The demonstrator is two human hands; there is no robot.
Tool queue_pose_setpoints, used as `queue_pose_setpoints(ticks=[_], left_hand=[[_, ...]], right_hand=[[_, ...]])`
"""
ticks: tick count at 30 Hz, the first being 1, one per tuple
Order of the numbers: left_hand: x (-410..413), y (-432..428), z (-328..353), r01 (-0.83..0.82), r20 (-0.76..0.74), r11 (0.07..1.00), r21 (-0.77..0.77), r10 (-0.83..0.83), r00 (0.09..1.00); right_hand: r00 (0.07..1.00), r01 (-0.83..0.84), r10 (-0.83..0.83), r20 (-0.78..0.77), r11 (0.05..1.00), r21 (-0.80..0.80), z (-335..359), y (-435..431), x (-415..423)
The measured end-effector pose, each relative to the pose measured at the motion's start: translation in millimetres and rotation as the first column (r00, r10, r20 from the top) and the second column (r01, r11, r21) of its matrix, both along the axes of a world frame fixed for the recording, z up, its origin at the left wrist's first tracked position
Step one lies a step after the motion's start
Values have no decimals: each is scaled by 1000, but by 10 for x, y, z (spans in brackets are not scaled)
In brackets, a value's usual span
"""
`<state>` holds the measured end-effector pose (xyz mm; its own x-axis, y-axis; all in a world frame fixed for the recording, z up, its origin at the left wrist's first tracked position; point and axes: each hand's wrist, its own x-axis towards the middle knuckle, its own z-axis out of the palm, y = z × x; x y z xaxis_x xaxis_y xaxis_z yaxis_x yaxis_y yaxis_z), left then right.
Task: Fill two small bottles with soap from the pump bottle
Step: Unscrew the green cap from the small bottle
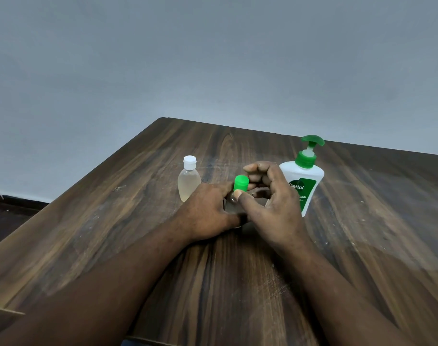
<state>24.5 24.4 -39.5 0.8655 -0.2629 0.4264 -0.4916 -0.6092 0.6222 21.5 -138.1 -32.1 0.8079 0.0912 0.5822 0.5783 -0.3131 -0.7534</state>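
Observation:
A small clear bottle (230,205) stands on the wooden table (237,283), mostly hidden by my hands. My left hand (208,213) grips its body. My right hand (270,203) pinches its green cap (240,183) between thumb and fingers. A second small clear bottle (188,182) with a white cap stands to the left, holding pale liquid. The white pump bottle (302,181) with a green pump and green label stands upright just behind my right hand.
The table's left edge (93,176) runs diagonally from the far corner toward me, with dark floor (10,213) beyond it. A plain grey wall (213,58) rises behind the table.

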Motion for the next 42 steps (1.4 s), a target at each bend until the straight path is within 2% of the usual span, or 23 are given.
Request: queue_pose_setpoints(ticks=[5,13,19,22,26,29,31,35,39,42], left_hand=[[12,8,-14,-2,17,1000,8,1,1000],[16,12,-22,-12,-8,1000,18,12,1000],[-12,6,7,-13,-8,1000,9,13,1000],[-24,0,9,-21,-26,1000,16,22,999],[-3,61,-26,-39,-35,999,34,40,999],[-19,158,-12,-150,46,989,-5,150,988],[-62,199,18,-182,114,980,-83,191,975],[-124,195,70,-224,186,963,-150,250,950],[-112,213,71,-264,182,947,-181,296,938],[-113,217,60,-269,180,950,-156,295,938]], right_hand=[[999,46,-46,21,999,-13,-16,40,12],[999,-43,43,11,999,17,8,-11,6],[997,70,-69,41,998,-7,-21,52,33],[997,54,-57,47,997,58,-5,41,19],[999,36,-38,5,968,250,33,25,23],[996,94,-93,-18,959,268,13,30,62],[993,119,-112,-46,974,194,-18,18,83],[988,145,-150,-34,983,-116,-133,26,149],[991,123,-130,12,899,-421,-198,67,173],[990,87,-130,-56,868,-489,-194,93,147]])
